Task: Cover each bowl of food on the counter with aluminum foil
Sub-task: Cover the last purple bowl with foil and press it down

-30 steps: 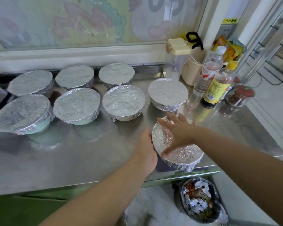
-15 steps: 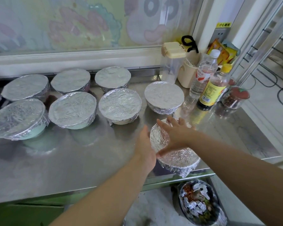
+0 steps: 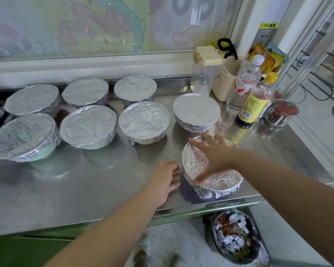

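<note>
The task looks all but done. Every bowl in view is foiled. Seven bowls [image 3: 144, 120] stand in two rows beyond the fingertips, tops tight and edges tucked. The eighth, the near bowl [image 3: 220, 180], sits by the counter [image 3: 85, 189] front edge under the right hand [image 3: 214, 157]. That hand lies flat on the foil top, fingers [image 3: 199, 145] spread, thumb at the near rim. The left hand [image 3: 165, 179] is just left of this bowl, fingers loosely curled toward its side; I cannot tell whether they touch it. Its foil skirt hangs ragged, so what is left is probably a last press around the rim.

The foil hides what is in every bowl. Right of the fingers stand a near-empty clear canister [image 3: 206, 74], two bottles and a jar [image 3: 281, 114] of dark red bits. Below the counter, a bin [image 3: 237, 239] holds foil scraps and food waste.
</note>
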The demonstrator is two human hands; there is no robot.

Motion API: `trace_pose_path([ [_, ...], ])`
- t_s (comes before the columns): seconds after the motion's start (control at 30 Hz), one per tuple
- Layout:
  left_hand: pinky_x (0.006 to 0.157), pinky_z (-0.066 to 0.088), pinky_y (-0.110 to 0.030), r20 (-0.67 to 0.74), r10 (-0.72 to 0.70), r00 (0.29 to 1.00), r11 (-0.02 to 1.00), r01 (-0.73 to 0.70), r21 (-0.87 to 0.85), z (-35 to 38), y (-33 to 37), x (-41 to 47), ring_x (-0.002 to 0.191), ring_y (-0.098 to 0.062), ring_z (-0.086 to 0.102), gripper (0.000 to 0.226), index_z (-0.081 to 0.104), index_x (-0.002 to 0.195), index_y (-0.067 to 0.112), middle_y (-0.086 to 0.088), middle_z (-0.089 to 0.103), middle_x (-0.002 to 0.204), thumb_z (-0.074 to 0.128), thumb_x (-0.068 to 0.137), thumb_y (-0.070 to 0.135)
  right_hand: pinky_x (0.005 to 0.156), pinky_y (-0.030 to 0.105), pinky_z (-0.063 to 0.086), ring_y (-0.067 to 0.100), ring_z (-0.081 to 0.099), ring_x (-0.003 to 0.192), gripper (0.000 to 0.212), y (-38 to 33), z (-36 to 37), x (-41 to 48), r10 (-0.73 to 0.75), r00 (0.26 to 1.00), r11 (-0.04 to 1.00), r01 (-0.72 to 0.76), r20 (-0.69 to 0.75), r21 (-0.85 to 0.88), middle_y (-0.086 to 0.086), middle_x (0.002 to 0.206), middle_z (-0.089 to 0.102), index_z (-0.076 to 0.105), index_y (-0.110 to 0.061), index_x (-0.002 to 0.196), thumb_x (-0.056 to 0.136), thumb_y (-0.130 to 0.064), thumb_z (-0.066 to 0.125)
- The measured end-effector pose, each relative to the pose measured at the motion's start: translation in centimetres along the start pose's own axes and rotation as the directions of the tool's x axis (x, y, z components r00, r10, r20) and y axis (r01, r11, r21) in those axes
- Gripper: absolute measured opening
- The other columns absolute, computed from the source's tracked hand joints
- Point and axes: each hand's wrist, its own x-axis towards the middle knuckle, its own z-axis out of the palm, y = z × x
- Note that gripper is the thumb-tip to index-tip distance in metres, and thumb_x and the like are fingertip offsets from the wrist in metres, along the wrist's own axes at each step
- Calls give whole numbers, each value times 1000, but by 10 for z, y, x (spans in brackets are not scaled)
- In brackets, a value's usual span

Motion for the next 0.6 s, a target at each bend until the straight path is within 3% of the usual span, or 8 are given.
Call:
trace_pose_path([
  [0.07, 73, 46, -30, 59, -105, 993, 994, 104, 29, -3, -9, -5, 76, -16, 53, 7, 60, 99, 15, -3, 63, 85, 54, 99, 19, 106, 84, 2, 44, -31, 145, 141, -1, 1, 1, 8, 1000, 1000, -8, 3, -20, -7, 163, -31, -19, -59, 149, 50, -82, 79],
  [0.13, 58, 32, -23, 95, -163, 982, 987, 163, 6, -3, -16, -7, 61, -11, 40, 13, 63, 95, 16, 2, 64, 68, 53, 100, 21, 106, 84, 2, 44, -30, 146, 141, -3, 2, 1, 17, 1000, 1000, -17, -7, -24, -7, 163, -31, -17, -59, 150, 50, -82, 79],
  [0.3, 46, 28, -17, 170, -233, 958, 940, 266, -212, 0, -21, -9, 49, -7, 35, 14, 62, 91, 14, 0, 56, 69, 54, 101, 22, 107, 83, 4, 43, -31, 146, 141, -4, 1, 0, 25, 1000, 999, -25, -8, -32, -6, 164, -31, -18, -56, 151, 51, -82, 78],
  [0.37, 44, 32, -16, 177, -252, 952, 911, 294, -288, 2, -23, -7, 47, -7, 39, 15, 58, 87, 12, 0, 49, 63, 56, 100, 18, 107, 83, 5, 43, -31, 146, 142, -4, 1, -1, 28, 1000, 999, -29, -5, -37, -6, 163, -32, -18, -56, 151, 50, -83, 77],
  [0.6, 53, 51, -21, 165, -184, 969, 907, 232, -352, 10, -23, -6, 63, -14, 56, 11, 63, 100, 4, -12, 61, 78, 53, 99, 3, 107, 83, 5, 43, -30, 147, 142, -5, 1, 0, 30, 1000, 999, -30, -2, -45, -6, 163, -32, -20, -57, 150, 50, -84, 77],
])
